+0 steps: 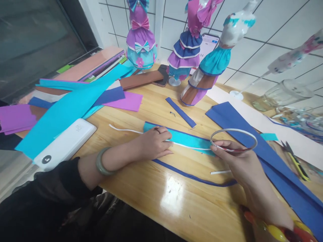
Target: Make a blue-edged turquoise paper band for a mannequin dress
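A turquoise strip [188,138] with a dark blue edge lies across the wooden table in front of me. A narrow white tape [188,146] runs along its near edge, with a loose end reaching out to the left. My left hand [156,141] presses down on the strip and tape near the left end, its fingers curled together; the fingertips are partly hidden. In my right hand [236,156], thumb and fingers grip a thin tape roll [252,135] at the strip's right end. A dark blue cord-like strip [191,175] curves on the table nearer to me.
Decorated dress-shaped figures [141,43] stand along the tiled wall. Coloured sheets [83,104] and a white power bank [67,143] lie left. On the right are folded dark blue material [252,148], yellow-black scissors [295,161] and a glass jar [285,94]. A phone [209,43] leans behind.
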A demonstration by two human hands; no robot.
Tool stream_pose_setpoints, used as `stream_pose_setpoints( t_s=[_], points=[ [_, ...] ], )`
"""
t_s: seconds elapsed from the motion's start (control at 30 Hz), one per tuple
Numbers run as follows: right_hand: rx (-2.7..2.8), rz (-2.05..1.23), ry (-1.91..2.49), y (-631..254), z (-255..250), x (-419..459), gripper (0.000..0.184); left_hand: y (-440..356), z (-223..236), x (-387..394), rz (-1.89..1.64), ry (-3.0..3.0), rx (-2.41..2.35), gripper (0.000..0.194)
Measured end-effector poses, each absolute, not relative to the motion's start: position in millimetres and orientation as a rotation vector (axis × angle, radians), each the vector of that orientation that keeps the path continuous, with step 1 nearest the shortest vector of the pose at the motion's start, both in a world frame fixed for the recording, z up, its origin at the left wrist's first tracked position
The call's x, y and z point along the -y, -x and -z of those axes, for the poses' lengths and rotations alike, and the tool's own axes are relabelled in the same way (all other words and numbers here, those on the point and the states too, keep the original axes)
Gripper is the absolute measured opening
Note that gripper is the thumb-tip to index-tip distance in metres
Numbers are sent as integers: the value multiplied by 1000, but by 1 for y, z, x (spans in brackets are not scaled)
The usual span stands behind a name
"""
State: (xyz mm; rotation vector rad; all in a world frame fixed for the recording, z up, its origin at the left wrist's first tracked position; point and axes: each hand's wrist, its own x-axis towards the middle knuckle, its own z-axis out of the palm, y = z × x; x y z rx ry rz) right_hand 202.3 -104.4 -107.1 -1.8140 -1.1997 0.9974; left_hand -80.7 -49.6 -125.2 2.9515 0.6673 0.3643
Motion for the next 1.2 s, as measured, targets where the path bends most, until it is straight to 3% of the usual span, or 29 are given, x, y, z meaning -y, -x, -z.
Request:
stream_pose_setpoints(
  t_s=[0.2,0.6,1.2],
  points=[
    [1298,-1114,1795,-205,113,103,31,85,125,46,-383,-2950,-612,28],
    [1555,-1139,1705,-214,108,103,23,86,122,49,-319,-2927,-666,23],
    [1190,-1134,1689,-228,123,122,23,86,123,51,-267,-2945,-708,18]
  ],
)
